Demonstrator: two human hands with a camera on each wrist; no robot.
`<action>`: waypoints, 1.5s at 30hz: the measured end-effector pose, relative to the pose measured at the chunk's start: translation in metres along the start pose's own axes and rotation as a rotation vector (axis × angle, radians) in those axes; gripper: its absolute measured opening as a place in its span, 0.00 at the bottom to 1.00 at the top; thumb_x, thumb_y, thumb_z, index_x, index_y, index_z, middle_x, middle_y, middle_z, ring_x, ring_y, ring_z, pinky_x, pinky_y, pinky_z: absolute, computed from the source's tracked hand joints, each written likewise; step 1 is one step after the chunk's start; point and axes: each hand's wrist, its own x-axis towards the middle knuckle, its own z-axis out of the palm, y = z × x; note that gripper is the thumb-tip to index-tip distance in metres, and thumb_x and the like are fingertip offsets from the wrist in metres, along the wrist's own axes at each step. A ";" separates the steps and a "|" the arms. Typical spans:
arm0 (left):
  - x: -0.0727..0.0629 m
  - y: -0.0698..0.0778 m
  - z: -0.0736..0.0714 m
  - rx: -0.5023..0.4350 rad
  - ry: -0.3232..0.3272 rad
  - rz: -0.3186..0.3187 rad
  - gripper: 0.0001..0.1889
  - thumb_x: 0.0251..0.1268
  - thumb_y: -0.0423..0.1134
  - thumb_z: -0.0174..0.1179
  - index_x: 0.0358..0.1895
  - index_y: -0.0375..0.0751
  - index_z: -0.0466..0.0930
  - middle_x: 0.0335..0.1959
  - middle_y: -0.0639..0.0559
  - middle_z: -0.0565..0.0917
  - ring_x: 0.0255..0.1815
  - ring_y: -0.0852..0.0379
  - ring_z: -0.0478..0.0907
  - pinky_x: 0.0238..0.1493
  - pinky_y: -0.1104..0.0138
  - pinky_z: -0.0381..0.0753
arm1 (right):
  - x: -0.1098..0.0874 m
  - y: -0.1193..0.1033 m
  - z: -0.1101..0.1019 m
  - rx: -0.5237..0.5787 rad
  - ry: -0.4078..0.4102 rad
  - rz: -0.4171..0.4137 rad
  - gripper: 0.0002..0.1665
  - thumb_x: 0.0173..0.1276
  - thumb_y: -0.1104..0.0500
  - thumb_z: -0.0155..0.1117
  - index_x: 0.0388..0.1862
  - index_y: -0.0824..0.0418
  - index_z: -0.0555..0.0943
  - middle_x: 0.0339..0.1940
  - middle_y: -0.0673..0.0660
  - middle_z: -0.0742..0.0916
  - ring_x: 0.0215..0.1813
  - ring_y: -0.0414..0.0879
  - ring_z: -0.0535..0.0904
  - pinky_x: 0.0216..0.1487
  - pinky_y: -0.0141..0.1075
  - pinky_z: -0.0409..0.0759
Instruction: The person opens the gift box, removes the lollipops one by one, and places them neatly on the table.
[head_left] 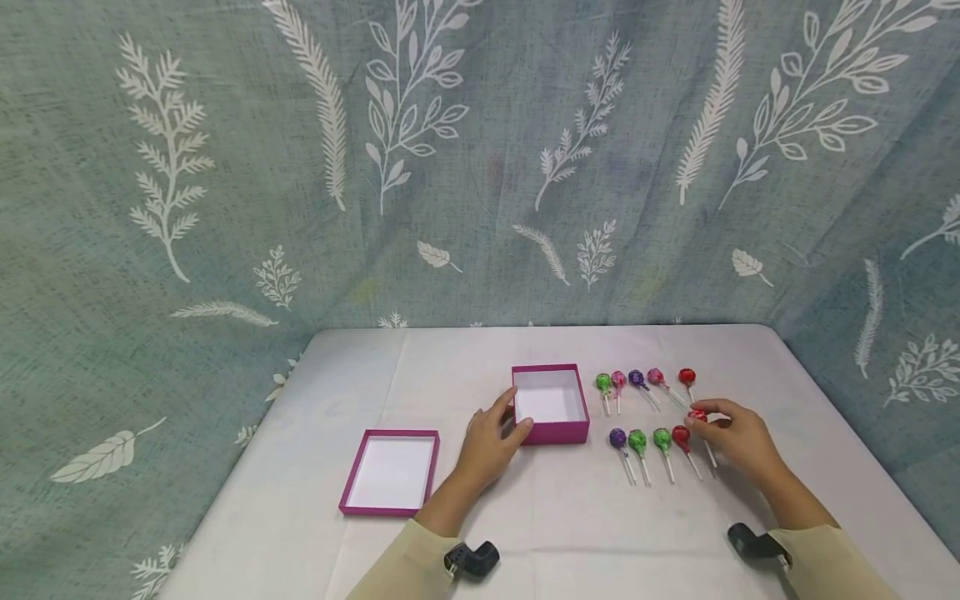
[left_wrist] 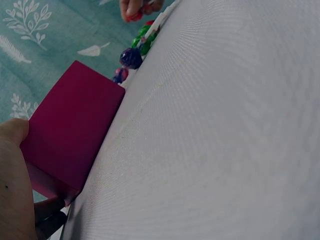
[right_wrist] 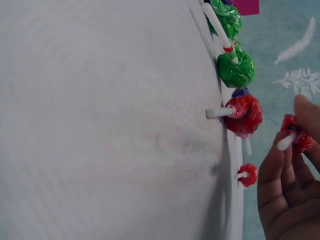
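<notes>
My left hand (head_left: 485, 446) grips the near left corner of an open magenta box (head_left: 558, 432) with a white inside, thumb at the front wall and fingers along the left side. In the left wrist view the magenta box (left_wrist: 75, 125) stands upright on the cloth. My right hand (head_left: 738, 437) pinches a red-wrapped lollipop (right_wrist: 301, 142) by its head, its white stick pointing down in the head view. It is lifted off the table in the right wrist view. Left of that hand lies a front row of lollipops, with a red one (head_left: 681, 435) closest.
A back row of lollipops, from a green one (head_left: 603, 382) to a red one (head_left: 687, 377), lies right of the box. The shallow magenta lid (head_left: 390, 510) lies inside up at the left. A white cloth covers the table (head_left: 570, 533); a leaf-patterned curtain (head_left: 480, 167) hangs behind.
</notes>
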 end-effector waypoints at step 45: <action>-0.001 -0.003 0.001 -0.016 0.009 0.025 0.37 0.66 0.67 0.51 0.74 0.56 0.61 0.64 0.51 0.76 0.68 0.52 0.67 0.73 0.48 0.48 | 0.002 0.020 -0.004 -0.107 -0.068 0.017 0.28 0.61 0.51 0.72 0.54 0.66 0.79 0.46 0.66 0.83 0.45 0.59 0.77 0.36 0.41 0.79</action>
